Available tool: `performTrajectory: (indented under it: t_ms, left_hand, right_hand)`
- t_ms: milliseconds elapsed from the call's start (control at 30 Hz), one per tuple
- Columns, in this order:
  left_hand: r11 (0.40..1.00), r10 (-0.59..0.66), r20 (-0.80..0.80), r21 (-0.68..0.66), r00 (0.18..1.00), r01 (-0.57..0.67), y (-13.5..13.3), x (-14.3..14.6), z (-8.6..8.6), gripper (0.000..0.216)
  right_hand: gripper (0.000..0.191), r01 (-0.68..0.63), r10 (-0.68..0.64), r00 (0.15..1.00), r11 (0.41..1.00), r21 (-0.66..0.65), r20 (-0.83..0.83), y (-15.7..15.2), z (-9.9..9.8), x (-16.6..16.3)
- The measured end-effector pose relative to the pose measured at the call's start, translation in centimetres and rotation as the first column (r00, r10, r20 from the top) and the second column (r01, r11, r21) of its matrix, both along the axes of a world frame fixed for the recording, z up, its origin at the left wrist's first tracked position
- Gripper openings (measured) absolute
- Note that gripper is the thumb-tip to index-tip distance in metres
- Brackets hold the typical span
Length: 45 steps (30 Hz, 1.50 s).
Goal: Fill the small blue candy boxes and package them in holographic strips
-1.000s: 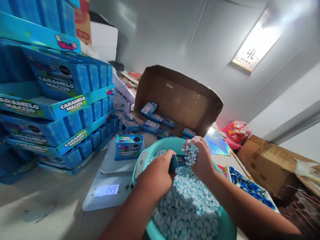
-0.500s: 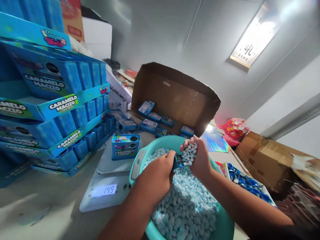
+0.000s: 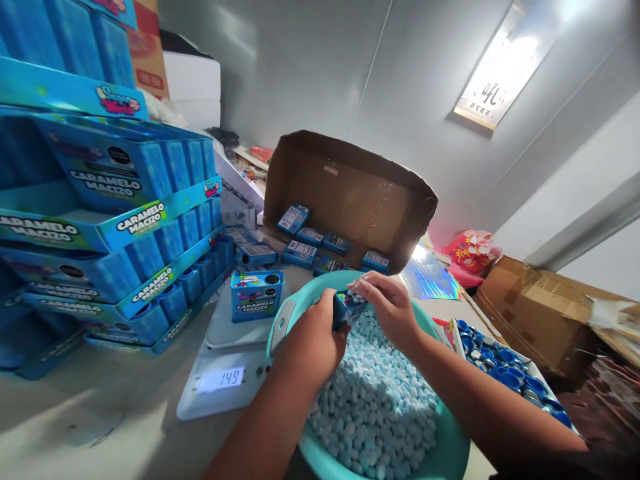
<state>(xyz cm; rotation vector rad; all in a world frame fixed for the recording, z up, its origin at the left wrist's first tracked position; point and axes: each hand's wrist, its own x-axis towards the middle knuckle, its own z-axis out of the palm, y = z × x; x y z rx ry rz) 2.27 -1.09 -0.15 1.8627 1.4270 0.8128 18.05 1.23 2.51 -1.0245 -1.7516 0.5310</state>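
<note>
Single head-worn view: looks forward and down over near tub [image 3: 454,433], grey wall [image 3: 310,73] beyond.

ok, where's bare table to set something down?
Best: the front-left tabletop, left of the scale and in front of the blue tray stack; a faint scrap or mark shows there. Crowded: behind the scale, small blue boxes reaching into the brown carton; right of the tub, blue caps; over the tub, left hand and right hand.
</note>
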Motion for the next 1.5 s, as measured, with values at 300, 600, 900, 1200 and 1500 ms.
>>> performTrajectory:
  t_ms: [300,600,900,1200,1500]
  left_hand:
    - [0.999,-0.006,-0.054,-0.052,0.999,0.003,-0.2,0.1,0.3,0.035]
    - [0.996,0.008,-0.021,-0.085,1.0,-0.009,-0.1,0.1,-0.1,0.048]
    - [0.995,0.04,0.015,-0.097,0.999,-0.039,0.0,0.1,-0.3,0.046]
    - [0.997,-0.036,0.137,-0.063,0.99,0.045,-0.3,0.0,-0.1,0.043]
    - [0.999,-0.037,0.295,0.048,0.955,0.024,-0.9,0.0,-0.4,0.048]
  right_hand:
    - [0.024,-0.108,0.031,0.771,0.991,0.082,0.637,-1.6,2.2,2.7]
    - [0.016,-0.006,-0.064,0.793,0.994,0.111,0.606,-1.3,2.2,3.6]
    - [0.027,-0.096,0.03,0.797,0.992,0.078,0.603,-1.8,2.3,3.6]
    - [0.013,0.103,-0.089,0.94,0.994,-0.028,0.329,-0.9,1.7,3.3]
    - [0.06,-0.127,0.172,0.968,0.963,-0.238,0.182,-1.5,1.2,3.9]
